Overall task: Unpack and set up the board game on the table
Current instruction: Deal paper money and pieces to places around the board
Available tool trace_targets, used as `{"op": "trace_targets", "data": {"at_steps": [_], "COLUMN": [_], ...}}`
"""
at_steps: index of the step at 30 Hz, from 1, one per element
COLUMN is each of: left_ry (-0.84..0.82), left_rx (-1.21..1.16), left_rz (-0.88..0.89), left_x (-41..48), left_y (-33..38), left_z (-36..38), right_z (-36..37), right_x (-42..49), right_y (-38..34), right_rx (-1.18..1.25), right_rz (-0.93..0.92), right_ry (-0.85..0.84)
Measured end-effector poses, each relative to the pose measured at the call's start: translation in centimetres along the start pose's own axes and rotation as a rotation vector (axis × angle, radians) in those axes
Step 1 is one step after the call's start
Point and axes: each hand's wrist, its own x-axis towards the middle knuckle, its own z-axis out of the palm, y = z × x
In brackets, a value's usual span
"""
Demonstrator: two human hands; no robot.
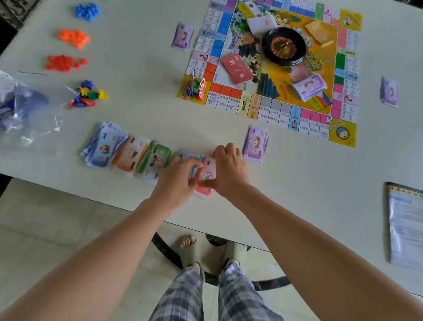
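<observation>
Gripping the pink note stack (208, 171) (slightly blurred): left hand (178, 180), right hand (230, 172).

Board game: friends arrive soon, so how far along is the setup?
Mostly done. The board lies open with the wheel on it, and sorted pieces sit in piles. In hand: the left hand and right hand grip the pink notes ending the money row. Probably remaining: mixed tokens and bags to clear.

Head-worn wide-angle view; forward and down; close over the table (139, 97)
</observation>
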Motion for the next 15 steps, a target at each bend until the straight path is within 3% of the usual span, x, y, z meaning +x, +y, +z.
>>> {"op": "trace_targets", "data": {"at_steps": [7, 15], "left_ry": [-0.042, -0.114], "left_rx": [0.045, 0.092], "left_rz": [0.01, 0.037], "left_x": [-0.2, -0.1], "left_y": [0.2, -0.4], "left_z": [-0.3, -0.1], "right_z": [3.1, 3.0], "right_x": [-2.2, -2.2], "right_y": [1.1, 0.9], "right_rx": [0.077, 0.122], "right_rz": [-0.046, -0.022], "right_ry": [0.231, 0.286]}}
